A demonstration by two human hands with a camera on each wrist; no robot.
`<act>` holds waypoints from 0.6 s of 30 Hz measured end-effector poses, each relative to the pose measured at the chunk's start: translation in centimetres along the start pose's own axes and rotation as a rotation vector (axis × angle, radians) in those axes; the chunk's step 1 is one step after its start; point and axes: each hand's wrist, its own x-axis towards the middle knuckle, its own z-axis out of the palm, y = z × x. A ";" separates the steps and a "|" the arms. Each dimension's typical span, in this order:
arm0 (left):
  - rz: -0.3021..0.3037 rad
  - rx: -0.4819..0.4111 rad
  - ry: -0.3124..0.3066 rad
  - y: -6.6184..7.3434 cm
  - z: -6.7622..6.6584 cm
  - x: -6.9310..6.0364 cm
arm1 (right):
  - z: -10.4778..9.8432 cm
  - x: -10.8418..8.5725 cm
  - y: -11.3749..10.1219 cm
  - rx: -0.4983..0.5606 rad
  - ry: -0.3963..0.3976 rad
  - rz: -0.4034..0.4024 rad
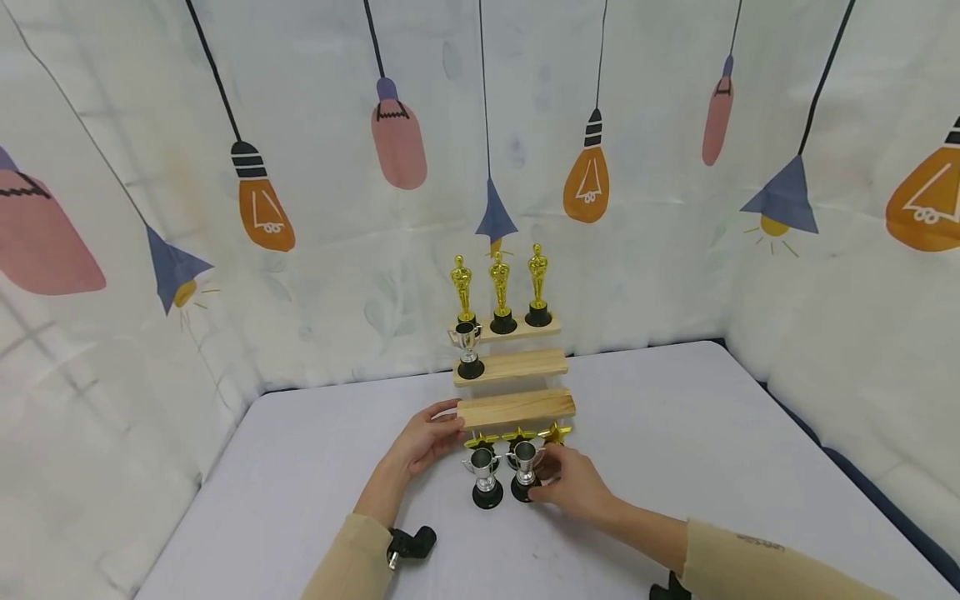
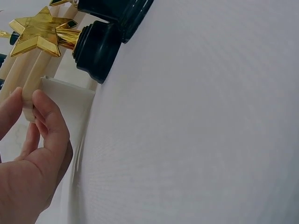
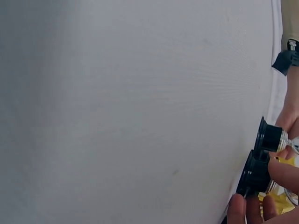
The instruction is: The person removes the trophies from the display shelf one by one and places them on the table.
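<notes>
A tiered wooden rack stands mid-table. My left hand pinches the left end of its lowest board between thumb and fingers. Two silver cup trophies with black bases stand in front, a left one and a right one. My right hand grips the right cup low down, thumb and fingers at its black base. Behind the cups is a row of gold star trophies, partly hidden; one star shows large in the left wrist view.
Three gold figure trophies stand on the top board. Another silver cup trophy is at the left end of the middle board. A white cloth covers the table; a curtain printed with lamps hangs behind.
</notes>
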 end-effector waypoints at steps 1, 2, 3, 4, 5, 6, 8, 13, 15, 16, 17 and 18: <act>0.000 -0.003 0.002 0.0 0.0 0.0 | -0.1 -0.1 0.0 0.006 0.002 -0.002; 0.000 -0.004 0.003 -0.1 0.0 0.0 | -0.3 -0.2 -0.1 0.011 0.004 -0.003; -0.001 -0.004 0.004 -0.1 0.0 0.0 | -0.4 -0.3 -0.1 0.014 0.006 0.003; -0.001 -0.003 0.004 -0.1 0.0 0.0 | -0.6 -0.4 -0.1 0.018 0.011 0.008; -0.003 -0.003 0.009 -0.1 0.0 0.0 | -0.8 -0.5 -0.2 0.025 0.014 0.009; -0.007 -0.004 0.013 0.0 0.0 0.0 | -0.9 -0.6 -0.2 0.033 0.015 0.007; -0.008 -0.002 0.013 0.0 0.0 0.0 | -1.3 -0.6 -0.3 0.041 0.015 0.014; -0.008 -0.001 0.010 0.1 0.0 -0.1 | -2.0 -0.5 -0.5 0.048 0.016 0.012; -0.008 0.000 0.009 0.1 0.0 -0.1 | -2.4 -0.6 -0.7 0.048 0.018 0.008; -0.009 0.000 0.010 0.1 0.0 -0.1 | -2.6 -0.6 -0.9 0.049 0.018 0.007; -0.010 0.002 0.011 0.1 0.0 -0.1 | -2.8 -0.6 -1.1 0.052 0.019 0.011; -0.011 0.003 0.011 0.1 0.0 -0.1 | -3.0 -0.7 -1.3 0.048 0.020 0.014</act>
